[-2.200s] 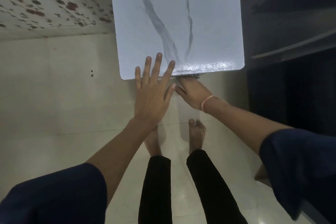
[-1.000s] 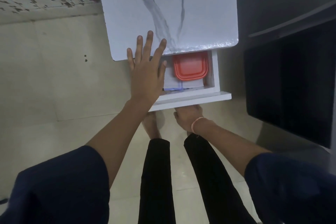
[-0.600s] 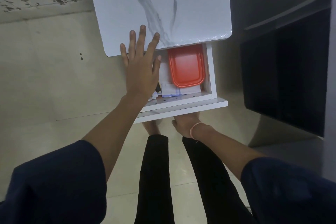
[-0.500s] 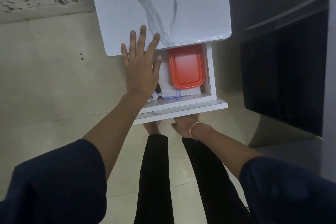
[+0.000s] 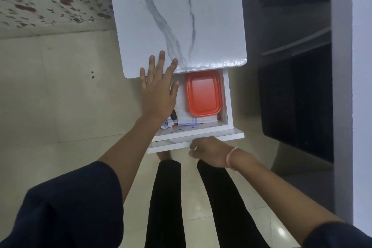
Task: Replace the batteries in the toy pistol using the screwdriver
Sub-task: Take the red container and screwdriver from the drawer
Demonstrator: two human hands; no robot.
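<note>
Closest to me, dark sleeves (image 5: 66,207) fill the lower corners of the frame, and two legs in black trousers (image 5: 167,197) run up the bottom centre over a pale tiled floor (image 5: 50,106). Just above the legs, my right hand (image 5: 209,152), a pink band (image 5: 231,157) on its wrist, sits at the front panel of a white drawer (image 5: 201,140). Its fingers are curled in against the panel's lower edge and grip it there. The drawer stands pulled out from under the counter (image 5: 177,16) at mid-frame. Inside, a red lid (image 5: 203,93) lies flat on the right side, reaching back under the counter's edge. A folded white cloth (image 5: 193,120) lies just in front of the lid, partly tucked under it. A small dark thing (image 5: 173,116) shows at the cloth's left, half hidden by my left wrist; I cannot make out what it is, and I cannot tell where the pistol or the screwdriver is. My left hand (image 5: 159,94) is flat and spread wide, holding nothing. Its palm hangs over the drawer's left half and its fingertips lie on the counter's near edge. The counter is white with grey marble veins and runs to the top of the frame. Flowered wallpaper (image 5: 50,2) fills the upper left, and a dark cabinet (image 5: 296,96) stands at the right.
</note>
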